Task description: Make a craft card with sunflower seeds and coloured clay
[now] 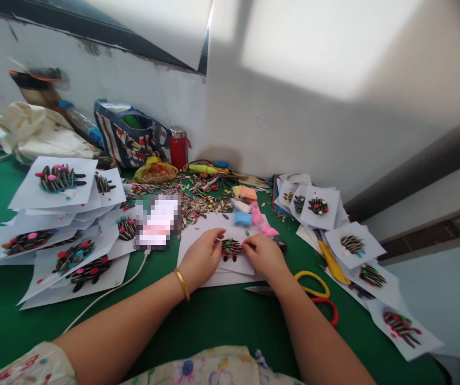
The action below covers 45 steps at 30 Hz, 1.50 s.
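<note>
Working around seed figure on white paper.
With left hand half-curled, right hand pinched at its right edge; cannot tell whether gripping. Bounded by scissors rightward, phone leftward.

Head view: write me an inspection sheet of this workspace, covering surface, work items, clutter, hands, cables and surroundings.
Surface: green tabletop, largely covered toward the back.
Work items: seed figure with green dots, on white paper; blue packet among other coloured packets behind it.
Clutter: loose seeds scattered; left stack of sheets and right row of sheets, bearing similar figures; scissors partly under the right forearm.
Hands: left hand and right hand at either side of the figure; grip unclear.
Cables: white cable plugged into a pixelated device.
Surroundings: pale wall; red flask; striped bag.
</note>
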Tool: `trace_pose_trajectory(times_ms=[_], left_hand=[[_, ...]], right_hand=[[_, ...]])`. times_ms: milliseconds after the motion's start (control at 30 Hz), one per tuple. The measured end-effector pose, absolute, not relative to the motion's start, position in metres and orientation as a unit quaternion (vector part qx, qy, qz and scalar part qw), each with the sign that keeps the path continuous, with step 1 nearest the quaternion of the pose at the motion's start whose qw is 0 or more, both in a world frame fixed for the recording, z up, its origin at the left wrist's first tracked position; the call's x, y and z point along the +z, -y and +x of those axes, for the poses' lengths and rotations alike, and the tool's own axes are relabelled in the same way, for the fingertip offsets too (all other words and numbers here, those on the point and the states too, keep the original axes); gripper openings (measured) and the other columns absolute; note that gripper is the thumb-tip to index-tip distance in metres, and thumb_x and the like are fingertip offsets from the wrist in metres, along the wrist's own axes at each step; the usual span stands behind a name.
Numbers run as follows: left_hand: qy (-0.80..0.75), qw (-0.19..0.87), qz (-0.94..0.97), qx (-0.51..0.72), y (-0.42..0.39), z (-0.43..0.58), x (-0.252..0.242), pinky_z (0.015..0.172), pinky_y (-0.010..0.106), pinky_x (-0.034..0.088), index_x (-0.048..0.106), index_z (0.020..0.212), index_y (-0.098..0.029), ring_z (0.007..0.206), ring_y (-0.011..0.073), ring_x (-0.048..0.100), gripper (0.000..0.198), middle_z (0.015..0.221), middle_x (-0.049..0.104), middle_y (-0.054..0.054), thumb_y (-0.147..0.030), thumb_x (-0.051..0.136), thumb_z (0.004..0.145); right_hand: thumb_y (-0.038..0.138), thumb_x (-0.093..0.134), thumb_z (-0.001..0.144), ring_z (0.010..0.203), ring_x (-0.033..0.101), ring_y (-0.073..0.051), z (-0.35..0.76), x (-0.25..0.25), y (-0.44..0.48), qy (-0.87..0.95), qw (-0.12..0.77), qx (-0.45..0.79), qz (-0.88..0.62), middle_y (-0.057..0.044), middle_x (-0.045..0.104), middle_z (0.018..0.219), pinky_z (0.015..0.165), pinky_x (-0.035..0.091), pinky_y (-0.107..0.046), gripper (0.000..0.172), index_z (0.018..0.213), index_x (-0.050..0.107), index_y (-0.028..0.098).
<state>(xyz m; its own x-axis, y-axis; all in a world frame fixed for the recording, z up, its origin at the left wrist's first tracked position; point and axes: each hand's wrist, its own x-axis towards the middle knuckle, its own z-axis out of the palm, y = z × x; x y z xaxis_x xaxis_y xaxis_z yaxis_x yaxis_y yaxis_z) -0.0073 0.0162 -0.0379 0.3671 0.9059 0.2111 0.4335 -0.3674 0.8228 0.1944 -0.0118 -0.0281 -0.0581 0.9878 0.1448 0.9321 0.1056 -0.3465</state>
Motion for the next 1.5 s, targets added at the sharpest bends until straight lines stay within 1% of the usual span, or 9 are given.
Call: trace_pose_trajectory(times_ms=[200,533,767,900,1000,1133,1233,1367,1500], left_hand=[[-0.448,0.345,0.752,0.338,-0.016,-0.008,-0.036,0.096,0.041,0.047,0.057,0.120,-0.017,0.108,0.0238,0.061,0.033,0.115,0.065,0.011,-0.019,0.045,0.089],[-0.455,0.335,0.755,0.332,-0.017,-0.007,-0.040,0.098,0.039,0.047,0.055,0.121,-0.018,0.108,0.0212,0.060,0.032,0.116,0.065,0.009,-0.018,0.042,0.091],[-0.459,0.337,0.738,0.361,-0.025,-0.010,-0.039,0.096,0.039,0.049,0.056,0.119,-0.017,0.106,0.0203,0.062,0.032,0.113,0.065,0.010,-0.017,0.040,0.091],[-0.471,0.276,0.755,0.363,-0.038,-0.018,-0.036,0.097,0.038,0.048,0.057,0.118,-0.017,0.106,0.0197,0.061,0.032,0.112,0.065,0.009,-0.015,0.043,0.089],[-0.487,0.186,0.799,0.299,-0.046,-0.024,-0.034,0.101,0.040,0.045,0.061,0.118,-0.017,0.111,0.0230,0.058,0.034,0.119,0.063,0.010,-0.015,0.048,0.086],[-0.492,0.105,0.837,0.216,-0.050,-0.028,-0.034,0.097,0.041,0.044,0.065,0.115,-0.021,0.110,0.0255,0.056,0.031,0.117,0.064,0.008,-0.019,0.052,0.087],[-0.488,0.084,0.849,0.186,-0.051,-0.028,-0.035,0.096,0.040,0.043,0.067,0.113,-0.024,0.108,0.0248,0.055,0.029,0.115,0.064,0.007,-0.021,0.052,0.088],[-0.491,0.077,0.852,0.164,-0.053,-0.028,-0.037,0.094,0.040,0.041,0.068,0.110,-0.025,0.106,0.0239,0.053,0.027,0.113,0.063,0.007,-0.021,0.052,0.088],[-0.496,0.079,0.851,0.155,-0.054,-0.029,-0.038,0.094,0.039,0.040,0.065,0.115,-0.025,0.106,0.0242,0.051,0.031,0.114,0.061,0.007,-0.022,0.053,0.087]], right_hand=[[0.030,0.055,0.090,0.081,0.062,-0.019,0.192,-0.027,0.012,0.719,0.173,0.092,-0.667,-0.004,0.071,0.084,0.069,0.039,-0.029,0.021,0.083,0.074,0.023],[0.034,0.050,0.092,0.085,0.062,-0.017,0.193,-0.020,0.012,0.701,0.114,0.124,-0.692,-0.002,0.073,0.091,0.069,0.036,-0.025,0.027,0.091,0.075,0.024],[0.034,0.046,0.094,0.084,0.062,-0.016,0.204,-0.013,0.014,0.670,0.136,0.115,-0.721,-0.002,0.073,0.094,0.067,0.035,-0.024,0.028,0.093,0.073,0.024],[0.034,0.044,0.094,0.084,0.062,-0.016,0.212,-0.008,0.016,0.644,0.126,0.110,-0.747,-0.001,0.072,0.097,0.066,0.034,-0.024,0.028,0.098,0.071,0.026],[0.033,0.046,0.093,0.085,0.061,-0.016,0.213,-0.006,0.018,0.641,0.095,0.117,-0.752,-0.001,0.071,0.098,0.065,0.034,-0.025,0.026,0.100,0.070,0.027],[0.034,0.051,0.090,0.091,0.061,-0.017,0.212,-0.007,0.018,0.662,0.062,0.112,-0.739,-0.003,0.069,0.105,0.068,0.035,-0.025,0.025,0.105,0.069,0.025],[0.035,0.054,0.089,0.091,0.061,-0.017,0.212,-0.008,0.018,0.670,0.043,0.106,-0.733,-0.004,0.068,0.104,0.069,0.036,-0.025,0.025,0.107,0.068,0.026],[0.034,0.055,0.088,0.091,0.061,-0.017,0.213,-0.009,0.018,0.679,0.039,0.100,-0.726,-0.003,0.067,0.102,0.070,0.037,-0.026,0.023,0.105,0.068,0.026],[0.033,0.056,0.087,0.093,0.061,-0.018,0.212,-0.011,0.019,0.679,0.036,0.093,-0.727,-0.004,0.066,0.102,0.071,0.037,-0.026,0.022,0.103,0.069,0.026]])
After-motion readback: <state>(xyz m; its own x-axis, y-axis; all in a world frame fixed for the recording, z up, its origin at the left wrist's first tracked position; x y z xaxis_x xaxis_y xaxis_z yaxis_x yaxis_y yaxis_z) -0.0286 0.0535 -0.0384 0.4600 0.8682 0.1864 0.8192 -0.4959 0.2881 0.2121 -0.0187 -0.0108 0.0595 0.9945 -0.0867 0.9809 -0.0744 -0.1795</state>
